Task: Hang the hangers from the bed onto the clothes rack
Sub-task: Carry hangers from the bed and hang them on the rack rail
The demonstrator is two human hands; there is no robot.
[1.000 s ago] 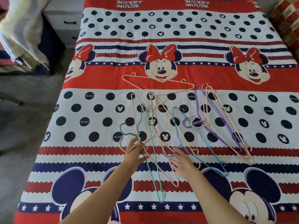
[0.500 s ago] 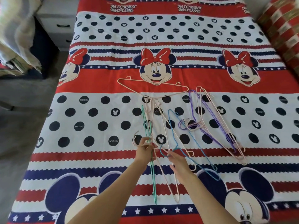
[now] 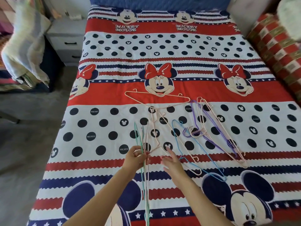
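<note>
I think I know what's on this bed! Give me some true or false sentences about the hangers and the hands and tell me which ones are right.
1. The left hand grips a green hanger. True; it holds it together with a pale pink one.
2. The right hand holds the blue hanger. False; its fingers are spread and hold nothing, and the blue hanger lies on the bed.
3. A purple hanger lies on the bed to the right of the blue one. True.
4. All the hangers are already on a clothes rack. False; no rack is in view and several still lie on the bed.
5. The bed cover is plain white. False; it is red, white and blue with cartoon mice.
</note>
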